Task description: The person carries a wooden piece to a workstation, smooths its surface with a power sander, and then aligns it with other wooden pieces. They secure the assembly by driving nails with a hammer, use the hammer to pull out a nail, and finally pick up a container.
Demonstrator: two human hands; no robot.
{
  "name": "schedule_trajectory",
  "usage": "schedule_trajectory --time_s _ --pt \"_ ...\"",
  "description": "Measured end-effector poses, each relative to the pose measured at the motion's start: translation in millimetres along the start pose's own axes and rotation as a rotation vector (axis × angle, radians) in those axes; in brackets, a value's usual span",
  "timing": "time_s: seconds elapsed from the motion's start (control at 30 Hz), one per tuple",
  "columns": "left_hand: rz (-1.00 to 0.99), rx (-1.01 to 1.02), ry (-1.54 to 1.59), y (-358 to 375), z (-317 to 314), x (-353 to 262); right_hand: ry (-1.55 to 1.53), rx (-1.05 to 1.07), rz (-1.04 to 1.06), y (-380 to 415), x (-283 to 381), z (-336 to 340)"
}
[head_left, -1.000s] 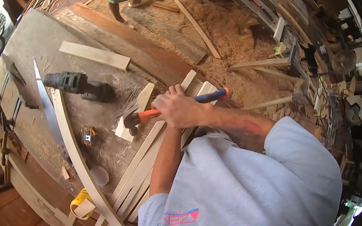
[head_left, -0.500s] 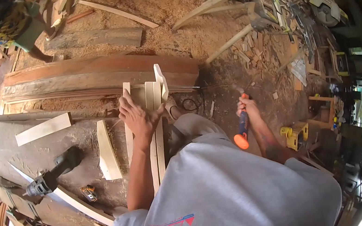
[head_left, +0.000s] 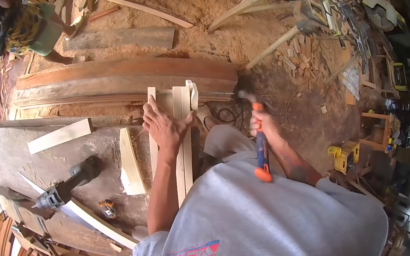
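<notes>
Right hand [head_left: 263, 123] grips the hammer [head_left: 261, 147]; spread left hand [head_left: 164, 130] apparently touches wood strips [head_left: 178, 103] beneath.

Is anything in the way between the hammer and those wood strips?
Yes, partly: the left hand lies across the wood strips, its thumb by the side nearest the hammer. A bent leg shows between too, probably lower down. Nothing visible seems to cover the strips' far ends.
</notes>
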State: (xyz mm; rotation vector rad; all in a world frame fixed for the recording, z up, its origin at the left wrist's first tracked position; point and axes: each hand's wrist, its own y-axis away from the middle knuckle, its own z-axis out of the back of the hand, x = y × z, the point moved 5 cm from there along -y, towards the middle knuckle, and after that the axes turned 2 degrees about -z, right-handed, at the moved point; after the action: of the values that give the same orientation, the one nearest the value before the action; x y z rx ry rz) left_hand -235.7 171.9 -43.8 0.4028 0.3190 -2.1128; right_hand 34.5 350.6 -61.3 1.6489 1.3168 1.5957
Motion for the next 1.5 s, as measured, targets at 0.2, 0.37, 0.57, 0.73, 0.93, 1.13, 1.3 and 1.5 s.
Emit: schedule_trajectory --time_s 0.2,0.37,0.57,0.73,0.93,1.13,1.3,1.5 --pt "0.038 0.052 0.021 -1.7 4.7 6.3 -0.105 -0.1 0.047 0.3 -1.2 22.7" --pt "-0.002 -0.011 0.05 -1.0 4.0 1.8 -0.18 -0.296 0.206 -24.2 3.7 53.1" --pt "0.088 0.057 0.009 -1.1 4.1 11.0 0.128 0.021 0.099 8.4 5.1 -33.6" --pt "0.071 0.016 0.034 0.4 8.9 7.9 -0.127 -0.198 0.134 -31.4 9.9 33.2" --pt "0.055 0.082 0.062 14.9 -2.9 -18.9 0.244 0.224 0.152 26.6 19.4 -94.7" --pt "0.068 0.066 0.176 17.7 -4.9 -14.1 -0.012 -0.043 0.227 -2.7 46.3 -4.1" --pt "0.048 0.103 0.162 16.5 -3.5 -19.3 -0.089 -0.228 0.055 -29.5 6.3 73.7" --pt "0.076 0.094 0.071 13.8 -1.1 -8.5 0.031 0.026 -0.005 10.8 -2.3 2.2"
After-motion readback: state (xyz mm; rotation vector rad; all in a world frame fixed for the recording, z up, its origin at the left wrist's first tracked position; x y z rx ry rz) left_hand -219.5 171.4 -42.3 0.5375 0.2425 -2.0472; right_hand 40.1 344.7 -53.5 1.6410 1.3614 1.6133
